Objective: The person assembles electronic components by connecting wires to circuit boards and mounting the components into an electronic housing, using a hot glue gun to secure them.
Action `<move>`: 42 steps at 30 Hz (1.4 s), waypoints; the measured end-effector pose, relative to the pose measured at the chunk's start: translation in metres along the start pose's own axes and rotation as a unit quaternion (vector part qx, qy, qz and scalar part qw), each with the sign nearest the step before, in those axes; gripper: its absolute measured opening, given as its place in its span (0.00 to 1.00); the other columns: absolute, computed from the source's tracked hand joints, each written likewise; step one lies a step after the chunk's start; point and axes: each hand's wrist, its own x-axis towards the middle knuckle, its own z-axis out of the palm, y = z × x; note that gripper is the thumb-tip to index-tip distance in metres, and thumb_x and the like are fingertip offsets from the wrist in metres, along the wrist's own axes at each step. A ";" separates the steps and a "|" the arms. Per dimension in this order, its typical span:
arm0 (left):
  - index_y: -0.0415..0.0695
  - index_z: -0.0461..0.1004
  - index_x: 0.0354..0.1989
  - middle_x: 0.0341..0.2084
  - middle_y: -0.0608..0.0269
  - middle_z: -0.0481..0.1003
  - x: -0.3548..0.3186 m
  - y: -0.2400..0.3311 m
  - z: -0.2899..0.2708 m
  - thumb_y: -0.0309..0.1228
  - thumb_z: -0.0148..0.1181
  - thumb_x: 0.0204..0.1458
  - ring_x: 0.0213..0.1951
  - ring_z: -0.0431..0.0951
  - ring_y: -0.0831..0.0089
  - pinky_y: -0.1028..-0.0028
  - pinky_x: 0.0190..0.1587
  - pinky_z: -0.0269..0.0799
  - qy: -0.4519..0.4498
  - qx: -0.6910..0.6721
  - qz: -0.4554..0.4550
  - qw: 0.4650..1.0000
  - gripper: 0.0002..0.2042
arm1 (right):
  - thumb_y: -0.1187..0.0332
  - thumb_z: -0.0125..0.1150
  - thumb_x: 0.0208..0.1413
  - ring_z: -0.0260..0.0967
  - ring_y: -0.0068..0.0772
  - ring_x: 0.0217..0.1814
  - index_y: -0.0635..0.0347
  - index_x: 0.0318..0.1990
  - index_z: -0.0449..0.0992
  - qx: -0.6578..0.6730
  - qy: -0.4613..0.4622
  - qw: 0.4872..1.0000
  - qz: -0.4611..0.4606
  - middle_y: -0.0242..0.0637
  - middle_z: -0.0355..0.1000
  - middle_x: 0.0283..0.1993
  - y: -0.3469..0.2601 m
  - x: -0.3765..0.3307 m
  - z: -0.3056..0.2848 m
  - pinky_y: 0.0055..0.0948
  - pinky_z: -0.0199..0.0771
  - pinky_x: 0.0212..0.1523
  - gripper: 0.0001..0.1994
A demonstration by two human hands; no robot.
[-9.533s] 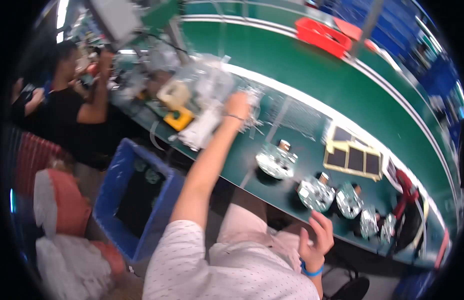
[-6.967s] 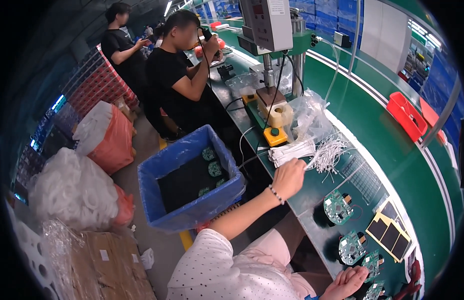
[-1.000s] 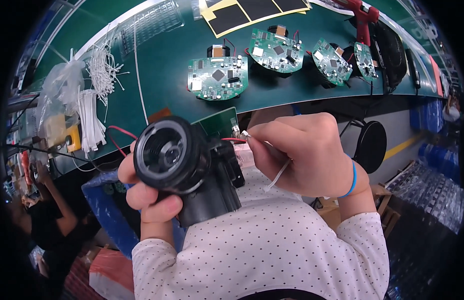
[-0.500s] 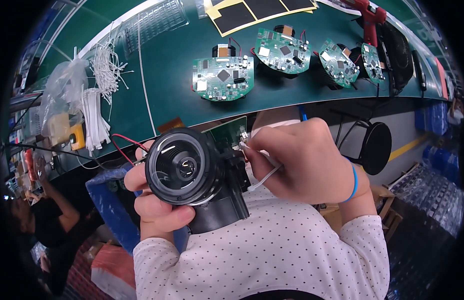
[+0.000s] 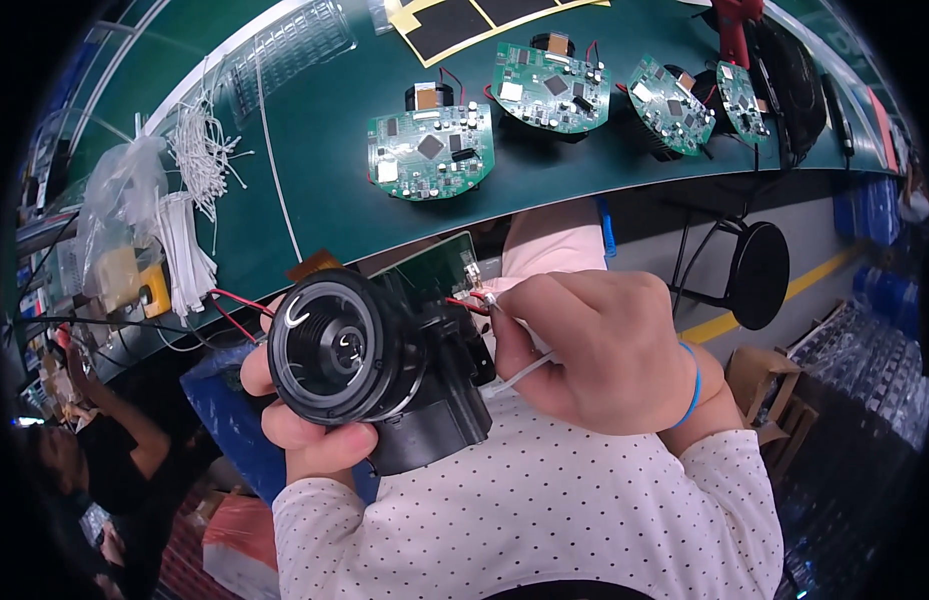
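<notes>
My left hand [image 5: 309, 430] is wrapped round a black lens assembly [image 5: 434, 425], thumb and fingers on its lower left side. Its round glass lens [image 5: 334, 350] faces up toward me. Behind the housing, a green circuit board [image 5: 424, 268] juts out with a small white connector [image 5: 471, 272] at its edge. My right hand [image 5: 604, 350] is closed in a pinch on a small white plug [image 5: 488, 298], just below that connector. Red wires [image 5: 464, 304] run to the plug, and a white cable [image 5: 529, 370] hangs under my fingers. The fingertips partly hide the plug.
Several circuit board units, one of them here [image 5: 431, 150], stand on the green table [image 5: 324, 130]. White cable bundles [image 5: 199, 150] lie at the left, near a plastic bag [image 5: 124, 200]. A red glue gun [image 5: 734, 30] and a black stool [image 5: 759, 275] are at the right. Another person [image 5: 124, 420] works at far left.
The lens assembly and both hands have shifted slightly left and down. My right hand has turned a little, and red wires now show at the plug. The table appears higher in view.
</notes>
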 end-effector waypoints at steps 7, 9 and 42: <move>0.53 0.71 0.36 0.40 0.72 0.62 0.009 0.014 0.005 0.32 0.65 0.25 0.45 0.63 0.61 0.67 0.47 0.67 -0.076 0.063 0.013 0.995 0.21 | 0.79 0.58 0.34 0.60 0.36 0.12 0.60 0.21 0.68 0.029 -0.015 0.999 -0.003 0.35 0.61 0.12 0.008 0.008 -0.004 0.28 0.56 0.12 0.05; 0.54 0.71 0.35 0.40 0.71 0.62 0.013 0.012 0.008 0.31 0.65 0.24 0.45 0.63 0.61 0.67 0.47 0.67 -0.091 0.065 0.053 0.992 0.22 | 0.79 0.57 0.34 0.59 0.38 0.12 0.61 0.20 0.68 0.023 -0.024 0.999 -0.004 0.36 0.61 0.12 0.008 0.008 -0.005 0.29 0.57 0.12 0.05; 0.44 0.69 0.33 0.44 0.64 0.70 0.067 0.022 0.015 0.24 0.52 0.47 0.41 0.68 0.61 0.61 0.37 0.65 -0.129 0.280 0.640 0.704 0.05 | 0.72 0.56 0.36 0.64 0.31 0.25 0.68 0.29 0.69 0.073 -0.149 0.986 0.034 0.38 0.67 0.23 0.006 0.037 -0.008 0.25 0.65 0.30 0.10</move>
